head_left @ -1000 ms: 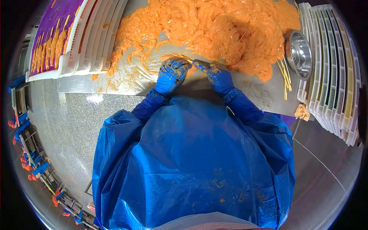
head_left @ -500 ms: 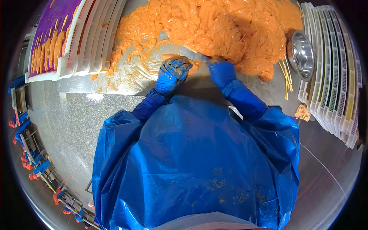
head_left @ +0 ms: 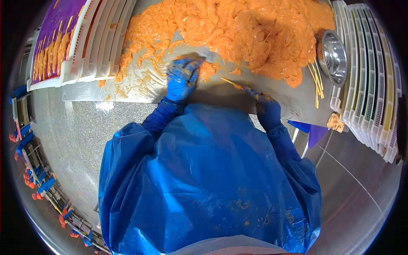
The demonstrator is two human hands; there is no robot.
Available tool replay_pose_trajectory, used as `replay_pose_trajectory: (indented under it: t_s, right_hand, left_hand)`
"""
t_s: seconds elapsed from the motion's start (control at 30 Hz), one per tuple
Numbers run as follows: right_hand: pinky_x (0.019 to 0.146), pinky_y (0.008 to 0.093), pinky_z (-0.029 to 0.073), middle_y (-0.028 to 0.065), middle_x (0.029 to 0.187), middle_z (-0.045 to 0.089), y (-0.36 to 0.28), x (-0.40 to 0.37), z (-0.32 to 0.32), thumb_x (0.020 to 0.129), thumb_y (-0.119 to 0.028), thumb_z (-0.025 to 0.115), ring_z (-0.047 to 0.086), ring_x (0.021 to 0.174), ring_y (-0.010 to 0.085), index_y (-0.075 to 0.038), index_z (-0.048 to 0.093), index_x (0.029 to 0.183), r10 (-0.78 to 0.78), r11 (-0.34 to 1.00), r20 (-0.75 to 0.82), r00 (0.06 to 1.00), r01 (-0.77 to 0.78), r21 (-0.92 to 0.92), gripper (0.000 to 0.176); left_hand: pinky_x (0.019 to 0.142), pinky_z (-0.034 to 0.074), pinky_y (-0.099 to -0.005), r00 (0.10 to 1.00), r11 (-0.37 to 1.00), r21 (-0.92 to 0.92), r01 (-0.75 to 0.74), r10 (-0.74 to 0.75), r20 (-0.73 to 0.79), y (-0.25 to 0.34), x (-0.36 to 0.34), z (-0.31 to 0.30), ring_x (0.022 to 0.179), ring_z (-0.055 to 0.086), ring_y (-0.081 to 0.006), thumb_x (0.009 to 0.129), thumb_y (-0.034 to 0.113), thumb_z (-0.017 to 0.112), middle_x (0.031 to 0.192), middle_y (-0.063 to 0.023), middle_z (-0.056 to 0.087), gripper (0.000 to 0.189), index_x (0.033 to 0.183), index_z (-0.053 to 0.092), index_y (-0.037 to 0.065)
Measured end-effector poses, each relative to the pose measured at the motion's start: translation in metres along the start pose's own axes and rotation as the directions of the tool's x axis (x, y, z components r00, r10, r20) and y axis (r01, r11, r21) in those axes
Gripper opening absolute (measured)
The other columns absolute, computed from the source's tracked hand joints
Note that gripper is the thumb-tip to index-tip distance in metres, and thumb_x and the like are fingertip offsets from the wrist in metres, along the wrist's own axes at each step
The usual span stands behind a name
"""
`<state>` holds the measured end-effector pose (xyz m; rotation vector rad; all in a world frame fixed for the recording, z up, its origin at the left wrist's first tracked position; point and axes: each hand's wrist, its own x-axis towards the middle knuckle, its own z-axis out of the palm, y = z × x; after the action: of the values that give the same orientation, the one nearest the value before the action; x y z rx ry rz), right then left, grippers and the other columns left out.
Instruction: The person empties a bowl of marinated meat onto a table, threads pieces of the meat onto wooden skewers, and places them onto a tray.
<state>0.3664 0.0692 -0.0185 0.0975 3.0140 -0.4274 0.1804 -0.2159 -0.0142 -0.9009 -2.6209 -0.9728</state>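
Observation:
A large heap of orange marinated meat [head_left: 238,29] covers the far part of the steel worktop [head_left: 144,87]. My left hand [head_left: 180,76], in a blue glove smeared with sauce, stretches forward, its fingers spread and touching the near edge of the heap. My right hand [head_left: 267,109], also gloved, is drawn back near my apron and grips a thin wooden skewer [head_left: 238,85], whose tip points left toward the left hand. A small orange piece [head_left: 208,69] lies between the two hands.
A steel bowl [head_left: 332,57] and several loose skewers [head_left: 315,83] lie at the right. Stacked white trays [head_left: 369,80] stand beyond them. At the left, more white trays [head_left: 100,42] hold a purple-lined tray of finished skewers [head_left: 53,46]. Blue clamps [head_left: 40,187] line the lower left.
My right hand has pulled back from the heap toward my body with a skewer in it. My left hand has opened and reached forward to the meat's edge.

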Motion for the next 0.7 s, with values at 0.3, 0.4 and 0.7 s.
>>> replay_pose_trajectory:
  t_s: [0.3,0.4,0.7]
  right_hand:
    - [0.088,0.0451,0.049,0.0163,0.106,0.067,-0.003,0.032,0.022,0.082,-0.012,0.057,0.063,0.098,0.0351,-0.008,0.066,0.110,-0.152,0.985,-0.225,0.962,0.166,0.044,0.029]
    - [0.088,0.0452,0.049,0.0155,0.104,0.068,-0.006,0.040,0.014,0.083,-0.010,0.056,0.063,0.098,0.0349,-0.008,0.067,0.109,-0.114,0.974,-0.136,0.984,0.137,0.179,0.028]
    - [0.085,0.0447,0.050,0.0146,0.105,0.068,-0.009,0.044,0.014,0.084,-0.007,0.053,0.062,0.098,0.0348,-0.011,0.067,0.111,-0.137,0.956,-0.173,0.975,0.176,0.233,0.030]
  left_hand:
    - [0.084,0.044,-0.0437,0.995,0.996,-0.030,-0.083,0.084,0.059,-0.006,-0.004,0.024,0.096,0.056,-0.0303,0.084,0.020,0.064,0.106,-0.0085,0.063,0.024,0.107,0.069,0.017]
    - [0.084,0.044,-0.0437,0.993,0.996,-0.030,-0.089,0.091,0.069,-0.006,-0.005,0.022,0.096,0.056,-0.0303,0.084,0.020,0.064,0.106,-0.0087,0.063,0.024,0.107,0.069,0.017]
    - [0.086,0.043,-0.0439,0.990,0.996,-0.036,-0.076,0.080,0.119,-0.008,-0.004,0.026,0.099,0.055,-0.0301,0.085,0.022,0.063,0.107,-0.0086,0.062,0.027,0.111,0.069,0.019]
